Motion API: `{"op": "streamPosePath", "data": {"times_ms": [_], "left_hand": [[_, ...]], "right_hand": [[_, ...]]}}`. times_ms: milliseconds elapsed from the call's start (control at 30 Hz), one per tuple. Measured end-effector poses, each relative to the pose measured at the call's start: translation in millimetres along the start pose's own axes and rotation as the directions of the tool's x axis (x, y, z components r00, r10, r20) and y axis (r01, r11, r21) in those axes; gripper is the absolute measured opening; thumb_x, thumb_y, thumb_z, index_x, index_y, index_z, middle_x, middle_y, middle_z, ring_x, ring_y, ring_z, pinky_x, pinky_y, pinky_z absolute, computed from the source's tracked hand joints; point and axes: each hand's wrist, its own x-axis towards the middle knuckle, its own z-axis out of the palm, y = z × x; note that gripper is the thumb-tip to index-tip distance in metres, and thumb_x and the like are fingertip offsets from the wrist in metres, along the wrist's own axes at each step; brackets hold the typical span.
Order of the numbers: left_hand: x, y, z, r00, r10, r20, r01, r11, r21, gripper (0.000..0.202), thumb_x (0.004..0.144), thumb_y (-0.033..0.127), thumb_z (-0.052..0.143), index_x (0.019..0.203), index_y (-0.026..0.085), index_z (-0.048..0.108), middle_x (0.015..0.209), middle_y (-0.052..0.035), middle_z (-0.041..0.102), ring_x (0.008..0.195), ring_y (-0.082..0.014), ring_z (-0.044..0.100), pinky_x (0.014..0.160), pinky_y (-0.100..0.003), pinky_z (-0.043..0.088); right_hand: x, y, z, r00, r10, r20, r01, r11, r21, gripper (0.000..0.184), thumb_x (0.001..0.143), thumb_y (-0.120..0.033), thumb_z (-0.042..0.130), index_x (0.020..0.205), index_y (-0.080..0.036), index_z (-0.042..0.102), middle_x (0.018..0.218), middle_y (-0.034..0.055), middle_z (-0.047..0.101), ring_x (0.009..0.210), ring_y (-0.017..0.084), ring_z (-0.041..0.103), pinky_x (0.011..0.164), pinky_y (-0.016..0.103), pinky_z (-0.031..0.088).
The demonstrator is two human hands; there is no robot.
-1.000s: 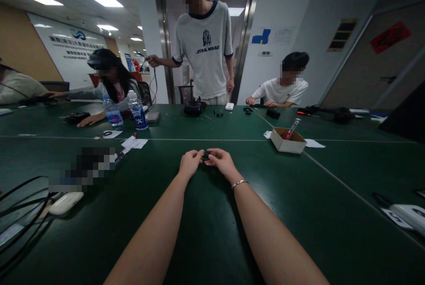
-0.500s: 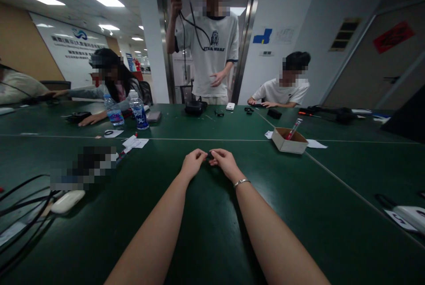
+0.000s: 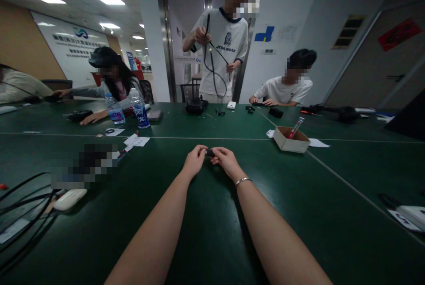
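Both my hands meet over the green table (image 3: 212, 214), fingertips pinched close together. Between them is a small black oblong object (image 3: 210, 153), possibly a USB stick, with a paler end towards the left; it is too small to identify surely. My right hand (image 3: 226, 161), with a silver bracelet (image 3: 243, 181) at its wrist, grips the dark body between thumb and fingers. At the pale end, my left hand (image 3: 195, 160) is closed in a pinch. Fingers cover part of the object.
An open cardboard box (image 3: 291, 143) holding a red-and-clear tube stands right. Left are two water bottles (image 3: 141, 114), papers (image 3: 136, 140), black cables (image 3: 29, 196) and a white rounded device (image 3: 70, 199). Across the table, a standing person (image 3: 221, 55) handles a cable; other people sit around.
The black object shows more between my hands, which stay nearly in place. The standing person has shifted right and lowered the cable, holding it with both hands.
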Motion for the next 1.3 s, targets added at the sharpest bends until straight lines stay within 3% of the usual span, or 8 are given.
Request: {"op": "streamPosePath", "data": {"times_ms": [67,233,500,600,733,1067,1200,1300], "left_hand": [[-0.3,0.8,-1.0,1.0,0.014,0.014,-0.014,1.0,-0.013,0.025,0.086,0.029,0.048,0.105,0.019,0.061,0.083,-0.0033,0.062,0.064,-0.0112,0.056,0.053,-0.02,0.04],[-0.2,-0.4,-1.4,0.999,-0.022,0.044,0.023,0.999,-0.034,0.034,0.091,0.039,0.038,0.108,0.02,0.059,0.062,0.0017,0.053,0.053,-0.0112,0.048,0.05,-0.02,0.036],[0.1,0.7,-0.8,1.0,0.001,0.026,0.001,0.999,-0.041,0.029,0.089,0.034,0.042,0.106,0.019,0.061,0.067,0.0003,0.055,0.059,-0.0118,0.05,0.055,-0.021,0.039],[0.6,0.1,-0.1,1.0,0.001,0.024,0.0,0.999,-0.044,0.028,0.086,0.03,0.046,0.107,0.02,0.061,0.077,-0.0014,0.06,0.06,-0.0111,0.051,0.054,-0.021,0.039],[0.9,-1.3,0.9,0.999,-0.008,0.035,0.009,0.999,-0.04,0.031,0.089,0.034,0.041,0.106,0.019,0.061,0.066,0.0006,0.056,0.056,-0.011,0.05,0.052,-0.02,0.038],[-0.6,2.0,-0.3,1.0,0.008,0.03,-0.008,1.0,-0.026,0.027,0.087,0.032,0.044,0.103,0.02,0.062,0.073,-0.0008,0.059,0.066,-0.0133,0.055,0.06,-0.023,0.042],[-1.6,3.7,-0.8,0.999,-0.01,0.034,0.011,1.0,-0.026,0.03,0.089,0.035,0.04,0.102,0.019,0.062,0.062,0.0014,0.052,0.059,-0.0132,0.051,0.057,-0.023,0.039],[-1.4,2.7,-1.2,0.999,0.005,0.033,-0.004,1.0,-0.017,0.027,0.086,0.031,0.044,0.102,0.02,0.063,0.065,0.0011,0.054,0.061,-0.0131,0.051,0.059,-0.023,0.04]], "right_hand": [[-0.3,-0.2,-0.3,1.0,-0.003,0.005,0.003,1.0,0.005,0.027,0.072,-0.031,0.08,0.084,-0.011,0.066,0.062,0.0039,0.065,0.051,0.012,0.061,0.048,0.019,0.051],[-1.0,-0.4,-1.0,1.0,0.001,0.023,-0.001,1.0,0.022,0.027,0.072,-0.032,0.079,0.084,-0.011,0.066,0.062,0.0039,0.064,0.052,0.012,0.061,0.049,0.02,0.051],[-1.7,-1.1,-0.9,0.998,0.012,0.054,-0.013,1.0,0.023,0.029,0.072,-0.033,0.079,0.084,-0.011,0.066,0.062,0.0045,0.065,0.052,0.011,0.06,0.048,0.019,0.048],[-1.6,-1.3,-0.5,0.999,0.018,0.047,-0.019,1.0,0.011,0.028,0.073,-0.032,0.078,0.085,-0.011,0.065,0.062,0.0049,0.065,0.05,0.011,0.059,0.046,0.018,0.047],[-1.6,-1.8,0.4,0.998,0.017,0.057,-0.018,1.0,0.009,0.026,0.073,-0.031,0.077,0.084,-0.01,0.065,0.061,0.0049,0.065,0.049,0.011,0.059,0.045,0.017,0.046],[-1.7,-2.1,0.3,0.998,0.02,0.052,-0.02,1.0,-0.002,0.025,0.074,-0.031,0.077,0.084,-0.011,0.066,0.061,0.0053,0.065,0.049,0.011,0.06,0.045,0.017,0.047],[-1.5,-1.4,0.0,0.998,0.025,0.058,-0.025,1.0,-0.003,0.027,0.074,-0.031,0.077,0.085,-0.01,0.066,0.063,0.0061,0.066,0.049,0.011,0.06,0.045,0.017,0.047],[-1.2,-0.8,-0.3,0.997,0.017,0.076,-0.018,1.0,0.003,0.026,0.074,-0.031,0.076,0.085,-0.01,0.065,0.063,0.0061,0.066,0.05,0.011,0.06,0.045,0.017,0.047]]}}
